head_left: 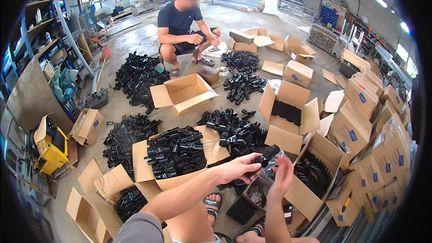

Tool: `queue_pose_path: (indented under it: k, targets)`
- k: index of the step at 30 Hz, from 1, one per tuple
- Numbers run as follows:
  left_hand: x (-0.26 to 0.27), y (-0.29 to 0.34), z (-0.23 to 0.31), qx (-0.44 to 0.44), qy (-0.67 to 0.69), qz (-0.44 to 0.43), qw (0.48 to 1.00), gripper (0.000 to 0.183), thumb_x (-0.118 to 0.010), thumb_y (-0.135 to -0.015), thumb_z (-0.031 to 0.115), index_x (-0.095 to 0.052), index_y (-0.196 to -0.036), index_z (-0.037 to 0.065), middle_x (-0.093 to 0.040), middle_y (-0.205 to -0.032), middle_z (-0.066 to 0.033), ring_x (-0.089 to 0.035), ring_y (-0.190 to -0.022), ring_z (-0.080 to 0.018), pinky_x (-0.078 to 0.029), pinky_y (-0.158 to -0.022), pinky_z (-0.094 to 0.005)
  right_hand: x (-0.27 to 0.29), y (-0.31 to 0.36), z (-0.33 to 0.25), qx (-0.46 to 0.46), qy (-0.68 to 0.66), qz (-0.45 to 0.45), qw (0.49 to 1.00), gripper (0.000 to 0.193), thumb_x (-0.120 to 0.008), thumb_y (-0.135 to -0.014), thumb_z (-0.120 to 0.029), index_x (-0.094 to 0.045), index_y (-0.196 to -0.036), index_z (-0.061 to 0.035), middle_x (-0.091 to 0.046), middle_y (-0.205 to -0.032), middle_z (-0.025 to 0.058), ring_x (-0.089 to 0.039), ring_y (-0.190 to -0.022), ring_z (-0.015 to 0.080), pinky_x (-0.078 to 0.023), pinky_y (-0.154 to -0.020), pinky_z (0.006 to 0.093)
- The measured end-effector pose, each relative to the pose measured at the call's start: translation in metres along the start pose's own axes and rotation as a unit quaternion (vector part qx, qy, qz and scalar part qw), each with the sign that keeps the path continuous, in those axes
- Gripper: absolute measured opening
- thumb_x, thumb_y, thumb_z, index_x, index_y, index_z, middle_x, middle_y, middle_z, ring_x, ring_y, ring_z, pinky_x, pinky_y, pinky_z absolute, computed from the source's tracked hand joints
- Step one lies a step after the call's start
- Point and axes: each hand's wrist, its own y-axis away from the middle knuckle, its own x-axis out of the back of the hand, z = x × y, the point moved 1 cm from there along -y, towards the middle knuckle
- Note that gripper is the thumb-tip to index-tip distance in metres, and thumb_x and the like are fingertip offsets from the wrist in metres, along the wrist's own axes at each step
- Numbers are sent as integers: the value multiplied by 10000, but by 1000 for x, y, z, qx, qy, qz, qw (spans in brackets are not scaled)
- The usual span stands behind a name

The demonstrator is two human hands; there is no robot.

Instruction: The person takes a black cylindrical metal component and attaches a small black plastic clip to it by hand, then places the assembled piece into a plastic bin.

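Note:
My left hand (239, 168) is closed around one end of a short black tubular fitting (270, 154), held tilted in front of me. Beside its far end is my right hand (282, 174), fingers bent close to the fitting; a bit of clear, shiny material shows there, too small to name. Below my hands stands a small carton (248, 194) with small parts in clear plastic. An open carton (291, 191) of neatly lined-up black pieces (313, 173) lies to the right. Left of my hands, another carton (142, 164) is heaped with black fittings (176, 152).
Loose piles of black fittings (140, 79) cover the floor ahead. A co-worker (180, 24) squats beyond an open carton (189, 91). Stacked cartons (375, 162) line the right side. A yellow machine (50, 146) and a blue shelf rack (42, 4) stand left.

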Motion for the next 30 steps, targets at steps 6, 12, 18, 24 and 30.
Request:
queue_pose_path:
  k: [6,12,18,24,30]
  targets:
    - [-11,1,-13,-37,-238,-38,970,590,-710,-1019,356,-430,-1464,87,-632,-1065,-47,-623,-834,-89,-528,-699,-235,22,-11,-1,-168,-191,-169,952,609,-700,-1011,-387,-540,-1433,22,-681,-1287,178,-678,-1175,267,-544,-1029,416]
    - [-13,5,-13,-108,-473,84,870,485,-807,-871,344,-633,-1164,-1,-718,-1013,-234,-716,-937,-403,-542,-823,-475,28,-4,6,-132,-121,-154,972,494,-741,-999,-272,-597,-1357,36,-723,-1205,155,-719,-1060,238,-569,-976,386]
    - [-19,-4,-14,-145,-471,73,867,361,-736,-930,252,-681,-1198,16,-717,-995,-227,-704,-890,-366,-541,-793,-436,29,-7,-4,-175,-86,-79,978,420,-740,-999,-224,-634,-1333,7,-735,-1198,127,-709,-1017,165,-568,-859,290]
    - [4,-9,-35,-88,-317,52,943,343,-821,-875,153,-698,-1112,-61,-783,-956,-128,-713,-861,-137,-567,-794,-336,22,-6,18,-194,-114,-100,969,367,-731,-1010,-207,-659,-1305,0,-757,-1189,146,-710,-973,123,-537,-812,241]
    - [-3,-10,-31,3,-319,45,947,346,-798,-892,27,-652,-1191,-66,-754,-1049,-81,-676,-951,-96,-562,-852,-289,32,-3,24,-193,-138,-111,965,388,-762,-983,-195,-656,-1299,5,-747,-1222,166,-735,-1008,167,-555,-823,248]
